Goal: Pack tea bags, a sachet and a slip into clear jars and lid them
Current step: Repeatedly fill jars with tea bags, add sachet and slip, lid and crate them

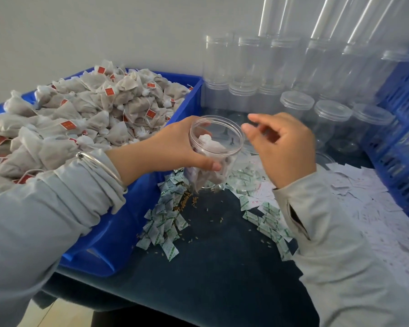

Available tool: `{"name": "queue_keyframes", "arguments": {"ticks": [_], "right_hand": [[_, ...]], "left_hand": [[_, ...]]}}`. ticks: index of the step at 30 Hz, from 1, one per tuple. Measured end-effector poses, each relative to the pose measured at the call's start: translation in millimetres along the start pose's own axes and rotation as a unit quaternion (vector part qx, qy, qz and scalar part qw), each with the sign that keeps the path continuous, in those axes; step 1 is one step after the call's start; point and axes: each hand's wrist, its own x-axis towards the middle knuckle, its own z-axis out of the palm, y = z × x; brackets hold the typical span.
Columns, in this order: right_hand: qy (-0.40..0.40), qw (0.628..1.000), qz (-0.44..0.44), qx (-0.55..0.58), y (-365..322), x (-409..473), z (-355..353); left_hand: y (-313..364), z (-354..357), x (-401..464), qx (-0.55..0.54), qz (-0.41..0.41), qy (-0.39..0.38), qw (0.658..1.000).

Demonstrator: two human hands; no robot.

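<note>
while your left hand (175, 147) grips the open clear jar (213, 152) with fingers and thumb curled round its wall, the jar tilts, mouth toward you, above the dark surface (222, 267). tea bags (210, 147) already sit inside it. your right hand (281, 147) hovers just beside the jar's rim, its fingers apart, loosely bent and holding nothing, slightly blurred. left of the jar, a blue bin (118, 232) is heaped with loose tea bags (80, 119) bearing red tags. green-and-white sachets (163, 223) lie scattered on the surface below the jar, and white slips (368, 204) spread to the right. lidded empty jars (331, 119) stand behind, beside a blue crate (401, 128).
</note>
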Motion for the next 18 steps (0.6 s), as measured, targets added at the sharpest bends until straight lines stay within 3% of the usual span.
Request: {"name": "queue_keyframes", "arguments": {"ticks": [3, 8, 15, 18], "right_hand": [[0.027, 0.998, 0.053, -0.007, 23, -8, -18], [-0.161, 0.965, 0.173, -0.115, 64, -36, -29], [-0.335, 0.898, 0.164, -0.234, 83, -67, 6], [-0.344, 0.89, 0.16, -0.253, 86, -67, 14]], "left_hand": [[-2, 0, 0, 0.005, -0.004, -0.002, 1.0], [-1, 1, 0, 0.005, -0.003, -0.011, 1.0], [-2, 1, 0, 0.005, -0.008, -0.025, 1.0], [-2, 2, 0, 0.01, -0.007, -0.022, 1.0]]}}
